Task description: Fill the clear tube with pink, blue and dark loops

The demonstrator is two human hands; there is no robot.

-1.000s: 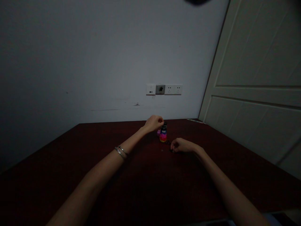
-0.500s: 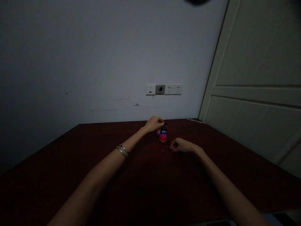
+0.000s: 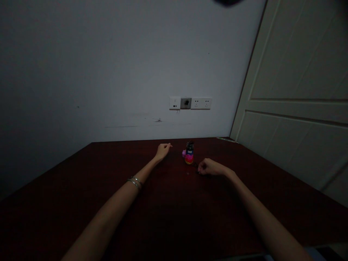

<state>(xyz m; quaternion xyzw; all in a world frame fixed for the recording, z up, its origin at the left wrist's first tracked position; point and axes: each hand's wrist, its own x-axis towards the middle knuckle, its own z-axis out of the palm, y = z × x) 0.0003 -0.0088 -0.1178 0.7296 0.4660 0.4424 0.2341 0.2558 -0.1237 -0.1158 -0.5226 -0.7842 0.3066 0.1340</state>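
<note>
A small stack of coloured rings (image 3: 189, 153), orange and pink below and dark on top, stands on the dark red table (image 3: 81, 203) near its far edge. A pink piece (image 3: 183, 153) lies against its left side. My left hand (image 3: 163, 150) rests on the table well left of the stack, fingers curled with one pointing out, apart from it. My right hand (image 3: 209, 168) lies just right and in front of the stack, fingers curled down over something small and dark that I cannot make out.
A grey wall with a row of sockets (image 3: 190, 103) rises behind the table. A pale panelled door (image 3: 293, 98) runs along the right side. Bracelets (image 3: 134, 181) sit on my left wrist.
My left hand has let go of the top of the stack and drawn back to the left onto the table. My right hand has hardly moved.
</note>
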